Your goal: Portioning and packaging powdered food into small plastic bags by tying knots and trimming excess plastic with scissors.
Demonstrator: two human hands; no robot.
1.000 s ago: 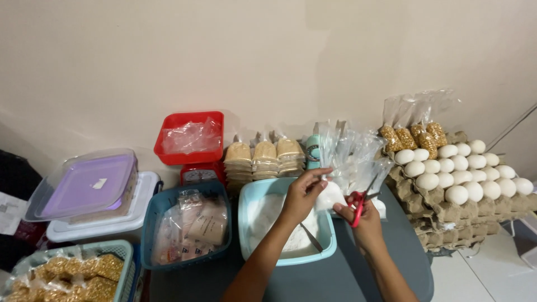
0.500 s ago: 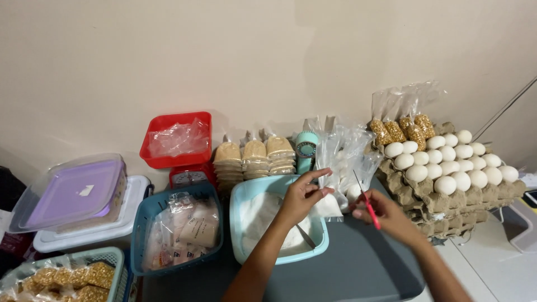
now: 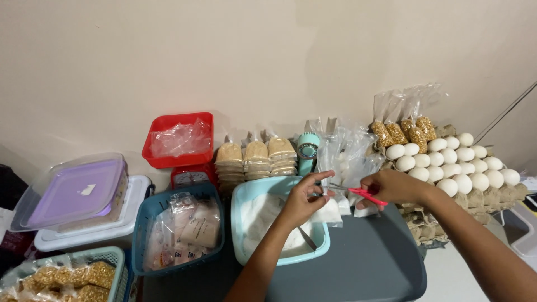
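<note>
Two hands over tub rim, left hand (image 3: 302,198) pinching bag (image 3: 330,212), right hand (image 3: 391,187) gripping scissors (image 3: 363,194)

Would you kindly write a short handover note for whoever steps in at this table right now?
Left hand: pinches the top of a small clear bag of white powder over the rim of the light blue tub.
Right hand: holds red-handled scissors, blades pointing at the bag's top.
Things: tub holds loose white powder and a spoon.
Done: clear filled bags stand behind the tub.
Left: whether this bag's top is already cut cannot be told; powder remains in the tub.
</note>
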